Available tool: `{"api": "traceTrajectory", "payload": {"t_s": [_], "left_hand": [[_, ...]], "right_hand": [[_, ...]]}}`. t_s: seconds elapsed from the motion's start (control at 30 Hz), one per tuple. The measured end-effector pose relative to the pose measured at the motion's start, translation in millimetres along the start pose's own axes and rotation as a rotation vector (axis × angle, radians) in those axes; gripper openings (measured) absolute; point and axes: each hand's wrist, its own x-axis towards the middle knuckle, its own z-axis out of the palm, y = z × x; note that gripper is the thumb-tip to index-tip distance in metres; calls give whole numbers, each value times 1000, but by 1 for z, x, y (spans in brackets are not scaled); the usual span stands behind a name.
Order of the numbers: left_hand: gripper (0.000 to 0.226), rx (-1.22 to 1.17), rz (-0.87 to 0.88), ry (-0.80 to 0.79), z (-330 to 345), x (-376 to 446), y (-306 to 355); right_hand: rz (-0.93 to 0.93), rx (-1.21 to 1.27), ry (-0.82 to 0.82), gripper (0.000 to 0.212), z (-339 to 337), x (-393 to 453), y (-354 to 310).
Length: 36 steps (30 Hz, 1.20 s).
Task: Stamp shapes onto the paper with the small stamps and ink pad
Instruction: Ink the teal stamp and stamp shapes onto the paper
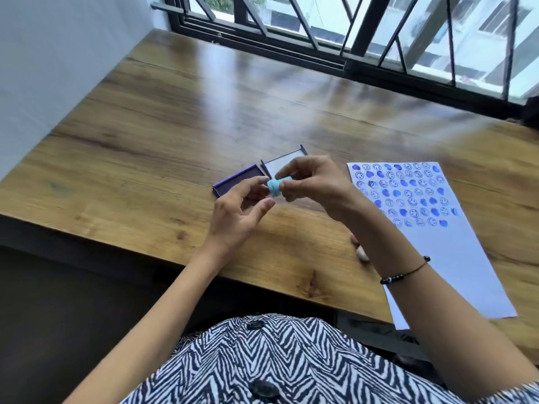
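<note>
A small light-blue stamp is held in the air above the table, pinched by the fingertips of my right hand. My left hand touches its left end with thumb and forefinger, the other fingers spread. Just behind the hands lies the purple ink pad, open, with its clear lid folded back to the right. The white paper lies to the right, its upper part covered with rows of blue smiley faces and hearts. A second small whitish stamp lies on the table, half hidden by my right forearm.
The wooden table stretches to a barred window at the back and a white wall on the left. The paper's near corner hangs over the table's front edge. My patterned shirt fills the bottom of the view.
</note>
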Motion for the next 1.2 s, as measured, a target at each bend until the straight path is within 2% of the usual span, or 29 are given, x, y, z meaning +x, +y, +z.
{"api": "traceTrajectory", "payload": {"t_s": [0.13, 0.37, 0.47, 0.63, 0.67, 0.77, 0.83, 0.93, 1.0, 1.07, 1.2], "left_hand": [[24, -79, -86, 66, -11, -2, -3], [18, -240, -146, 186, -28, -10, -7], [13, -310, -180, 285, -35, -10, -12], [17, -345, -230, 426, -38, -13, -22], [16, -346, -228, 434, -38, -14, -24], [13, -330, -218, 423, -39, -16, -25], [12, -319, -218, 420, -40, -16, -26], [10, -299, -231, 430, -41, -16, -27], [9, -286, -238, 421, -42, -16, -28], [9, -273, -241, 411, -42, -16, -27], [11, -233, -236, 382, -42, -16, -23]], "right_hand": [[-2, 138, -10, 12, 19, 2, -2], [-83, 111, 0, 16, 50, 10, -4], [-186, -62, 45, 17, 49, 14, -6], [-496, -570, 226, 15, 55, 34, -15], [-543, -672, 214, 14, 60, 37, -14], [-600, -1046, 38, 13, 82, 33, 6], [-601, -1088, 6, 13, 82, 34, 11], [-508, -981, -53, 16, 72, 50, -6], [-539, -952, -14, 16, 68, 57, -14], [-588, -1039, 20, 13, 72, 51, -7], [-540, -1127, -58, 15, 75, 45, 2]]}}
